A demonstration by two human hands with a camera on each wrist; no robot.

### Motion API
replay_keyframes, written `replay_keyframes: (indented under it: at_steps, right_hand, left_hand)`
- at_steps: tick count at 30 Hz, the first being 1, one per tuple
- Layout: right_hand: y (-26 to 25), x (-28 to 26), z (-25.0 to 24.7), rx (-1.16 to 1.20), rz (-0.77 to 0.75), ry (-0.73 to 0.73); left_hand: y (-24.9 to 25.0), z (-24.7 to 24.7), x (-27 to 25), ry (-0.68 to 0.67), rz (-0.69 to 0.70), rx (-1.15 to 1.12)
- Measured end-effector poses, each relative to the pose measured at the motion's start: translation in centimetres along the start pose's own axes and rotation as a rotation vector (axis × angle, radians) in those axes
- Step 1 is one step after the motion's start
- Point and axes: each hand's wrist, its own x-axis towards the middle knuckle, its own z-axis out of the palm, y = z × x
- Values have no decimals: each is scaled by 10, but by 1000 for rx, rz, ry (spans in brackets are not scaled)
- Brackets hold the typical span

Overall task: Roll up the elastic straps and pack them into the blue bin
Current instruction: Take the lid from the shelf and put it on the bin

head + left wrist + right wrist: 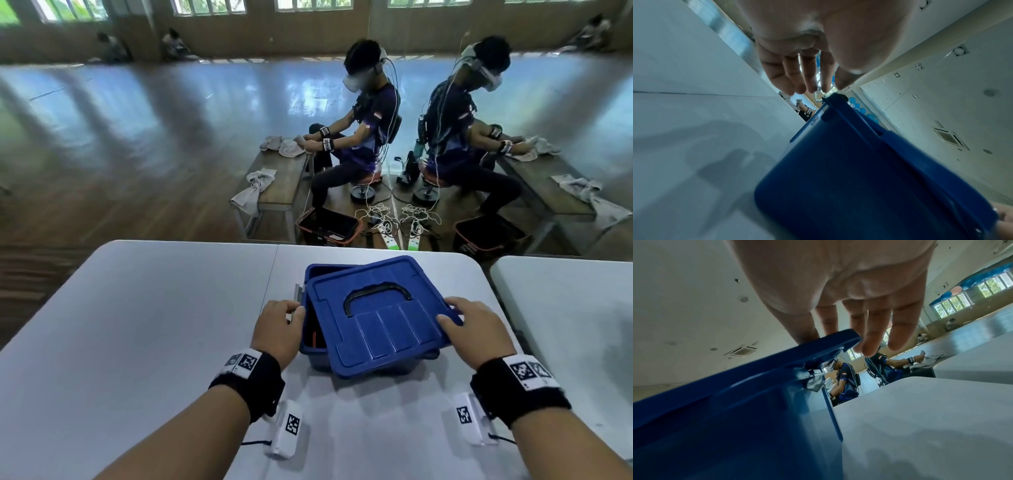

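Observation:
The blue bin (325, 269) stands on the white table (154, 325) in front of me. Its blue lid (376, 325), which has a black handle (376, 296), lies skewed on top and leaves a gap at the left and back. In that gap something dark with an orange line (313, 337) shows; I cannot tell what it is. My right hand (452, 313) grips the lid's right edge, thumb on top, as the right wrist view shows for hand (838, 337) and lid (777, 356). My left hand (296, 308) rests with relaxed fingers (807, 81) at the bin's left rim by a grey latch (297, 291).
A second white table (565, 308) stands close on the right. Beyond the far table edge a seated person (359, 130) works at a bench, mirrored beside them. A dark basket (329, 226) and cables lie on the floor there.

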Motion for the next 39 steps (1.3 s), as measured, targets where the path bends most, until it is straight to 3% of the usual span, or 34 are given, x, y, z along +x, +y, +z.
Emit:
replay_keyframes:
  at_steps: [6,17,22,28,36,39]
  right_hand:
    - [-8,1,2,-16,-21,-14]
    - [-17,-10,10,-37,-66,-30]
    - [-7,-6,15,213,51,-56]
    - [-6,-1,26,813,322,-227]
    - [-14,-9,39,759,245,-52]
    - [-15,-7,36,861,290,-51]
  left_hand:
    - [0,3,-6,-32,-59,-158]
    - [8,2,-3,24,-35,-19]
    - [9,5,-4,8,-144,-162]
    - [7,6,0,-10,-234,-236]
    - [6,-5,9,38,-286,-272]
    - [-1,-6,14,58,-446,-530]
